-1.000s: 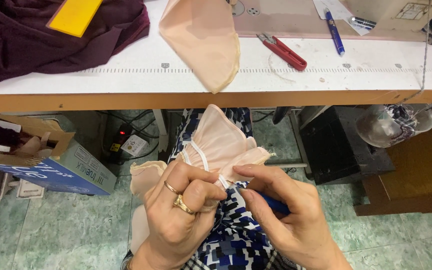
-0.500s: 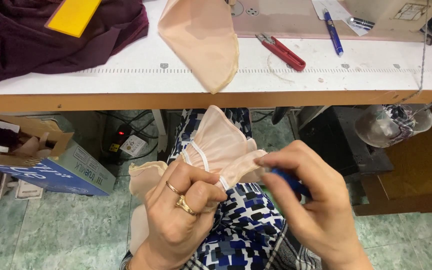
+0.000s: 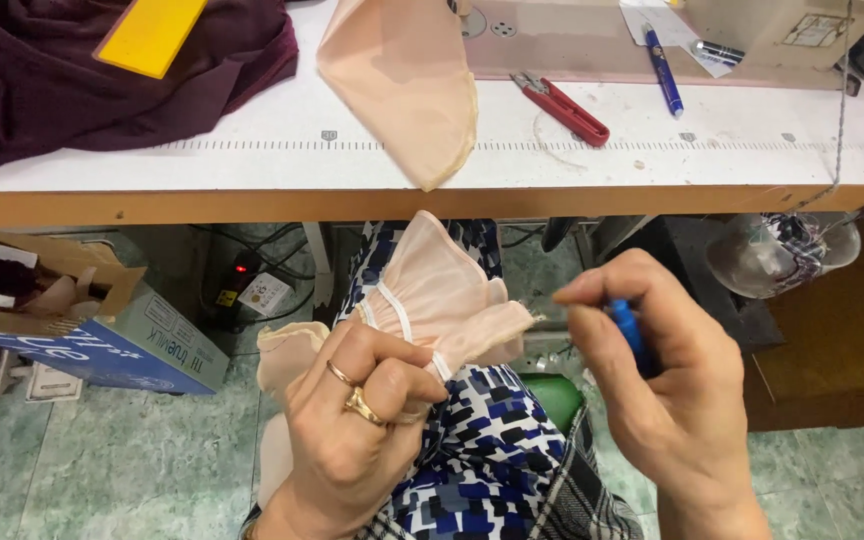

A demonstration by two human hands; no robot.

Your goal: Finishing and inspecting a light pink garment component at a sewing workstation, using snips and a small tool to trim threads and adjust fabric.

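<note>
My left hand (image 3: 357, 420), with two rings, grips a gathered peach fabric piece (image 3: 442, 295) with a white elastic band, held over my lap. My right hand (image 3: 657, 375) is a little to the right of the fabric and pinches a small blue tool (image 3: 630, 330) between thumb and fingers. A thin thread seems to run from the fabric's edge toward that hand. My lap is covered by a blue, black and white patterned garment (image 3: 482, 460).
The white table edge (image 3: 352, 165) bears another peach fabric piece (image 3: 402, 80), red thread snips (image 3: 562, 105), a blue pen (image 3: 664, 75), dark maroon cloth (image 3: 72, 90) and a yellow card (image 3: 150, 35). An open blue cardboard box (image 3: 92, 335) stands on the floor at left.
My right hand has pulled away to the right from the fabric with the blue tool. The left hand keeps holding the fabric in place.
</note>
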